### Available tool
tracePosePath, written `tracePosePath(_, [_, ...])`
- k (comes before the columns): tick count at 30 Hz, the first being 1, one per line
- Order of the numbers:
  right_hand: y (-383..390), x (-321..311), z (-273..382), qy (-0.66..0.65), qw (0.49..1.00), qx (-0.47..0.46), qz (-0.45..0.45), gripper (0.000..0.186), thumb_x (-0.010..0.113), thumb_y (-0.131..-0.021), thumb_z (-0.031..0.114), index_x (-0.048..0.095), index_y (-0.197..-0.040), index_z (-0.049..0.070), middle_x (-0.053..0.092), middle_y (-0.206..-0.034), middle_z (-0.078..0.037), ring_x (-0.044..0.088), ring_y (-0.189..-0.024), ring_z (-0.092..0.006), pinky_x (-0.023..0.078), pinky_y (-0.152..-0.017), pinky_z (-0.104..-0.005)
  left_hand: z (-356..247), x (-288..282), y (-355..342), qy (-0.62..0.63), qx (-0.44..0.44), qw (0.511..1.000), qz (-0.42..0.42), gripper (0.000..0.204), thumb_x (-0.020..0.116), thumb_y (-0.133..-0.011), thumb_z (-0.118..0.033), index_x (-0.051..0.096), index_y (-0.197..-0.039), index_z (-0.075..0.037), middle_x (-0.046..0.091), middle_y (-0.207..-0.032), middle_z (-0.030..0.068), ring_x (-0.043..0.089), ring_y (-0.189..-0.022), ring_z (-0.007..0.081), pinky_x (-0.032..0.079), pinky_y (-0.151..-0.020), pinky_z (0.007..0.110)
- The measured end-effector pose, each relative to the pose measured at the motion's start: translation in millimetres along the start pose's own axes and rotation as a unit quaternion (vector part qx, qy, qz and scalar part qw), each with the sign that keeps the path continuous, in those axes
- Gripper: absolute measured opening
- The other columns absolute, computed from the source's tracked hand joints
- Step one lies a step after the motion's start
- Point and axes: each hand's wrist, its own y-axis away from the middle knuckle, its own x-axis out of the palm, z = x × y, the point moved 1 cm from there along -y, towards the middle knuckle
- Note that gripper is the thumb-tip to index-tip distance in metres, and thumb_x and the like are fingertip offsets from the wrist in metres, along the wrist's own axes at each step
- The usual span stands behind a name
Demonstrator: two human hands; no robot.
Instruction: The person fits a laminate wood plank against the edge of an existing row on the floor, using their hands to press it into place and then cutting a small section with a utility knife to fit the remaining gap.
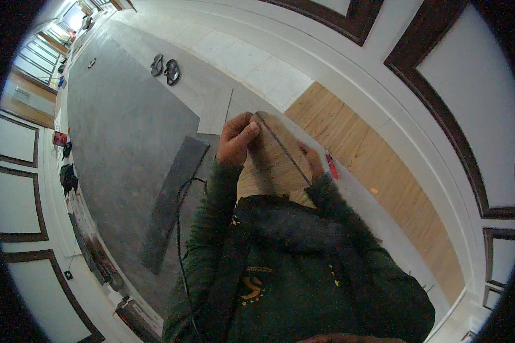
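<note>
A wood-look floor plank (269, 171) lies tilted in front of my body, with a thin dark edge running slantwise across it. My left hand (236, 140) pinches its far left corner, the thumb pressed on top. On the other side, my right hand (313, 160) grips the plank with bent fingers, partly hidden and dim. Just right of that hand is a small red tool (332, 166), perhaps a utility knife. A dark grey plank (174, 206) lies flat on the grey floor, left of my left forearm. A black cord (179, 228) hangs beside that arm.
Wood-look flooring (360, 154) runs along the white wall at right. Two black sandals (171, 72) sit on the floor ahead. A red box (59, 139), a black bag (68, 178) and long stacked strips (94, 246) line the left wall.
</note>
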Motion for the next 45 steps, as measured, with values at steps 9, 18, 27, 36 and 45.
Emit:
tracePosePath(9, [7, 2, 98, -0.019, 0.967, -0.252, 0.030, 0.053, 0.058, -0.095, 0.031, 0.044, -0.135, -0.001, 0.057, -0.126, -0.009, 0.056, -0.114, -0.0228, 0.047, -0.096, -0.0378, -15, -25, -21, -0.256, -0.025, 0.965, -0.041, 0.030, 0.065, -0.090, -0.030, 0.065, -0.087, 0.000, 0.055, -0.071, -0.0034, 0.050, -0.071, 0.0063, 0.042, -0.062, 0.027])
tracePosePath(18, [58, 21, 208, 0.286, 0.822, -0.463, -0.169, 0.059, 0.074, -0.084, 0.031, 0.051, -0.127, -0.002, 0.057, -0.121, -0.009, 0.056, -0.105, -0.0209, 0.048, -0.087, -0.0368, 38, 6, -63, -0.384, 0.020, 0.923, -0.018, 0.043, 0.063, -0.088, -0.038, 0.064, -0.081, 0.004, 0.054, -0.061, 0.0116, 0.050, -0.056, 0.0171, 0.042, -0.055, 0.036])
tracePosePath(27, [25, 5, 199, 0.060, 0.922, -0.371, -0.094, 0.057, 0.072, -0.086, 0.030, 0.049, -0.130, 0.003, 0.058, -0.122, -0.010, 0.059, -0.105, -0.0237, 0.049, -0.089, -0.0394, 45, -3, -69, -0.383, -0.051, 0.922, 0.008, 0.045, 0.060, -0.089, -0.038, 0.064, -0.083, 0.006, 0.056, -0.064, 0.0146, 0.052, -0.062, 0.0183, 0.044, -0.060, 0.038])
tracePosePath(36, [-27, -54, 125, -0.101, 0.962, -0.214, -0.133, 0.041, 0.066, -0.089, 0.028, 0.054, -0.121, 0.006, 0.061, -0.111, -0.009, 0.061, -0.099, -0.0248, 0.050, -0.087, -0.0425, 52, -16, -75, -0.357, -0.121, 0.924, 0.061, 0.045, 0.060, -0.090, -0.039, 0.065, -0.084, 0.005, 0.056, -0.065, 0.0131, 0.052, -0.062, 0.0168, 0.044, -0.060, 0.036])
tracePosePath(45, [-10, -56, 166, 0.044, 0.907, -0.328, -0.261, 0.052, 0.072, -0.084, 0.027, 0.051, -0.125, 0.002, 0.058, -0.119, -0.007, 0.059, -0.105, -0.0240, 0.052, -0.082, -0.0403, 110, -61, -73, -0.434, -0.145, 0.889, 0.014, 0.046, 0.060, -0.087, -0.043, 0.066, -0.088, 0.003, 0.064, -0.084, 0.0255, 0.063, -0.078, 0.0389, 0.049, -0.072, 0.042])
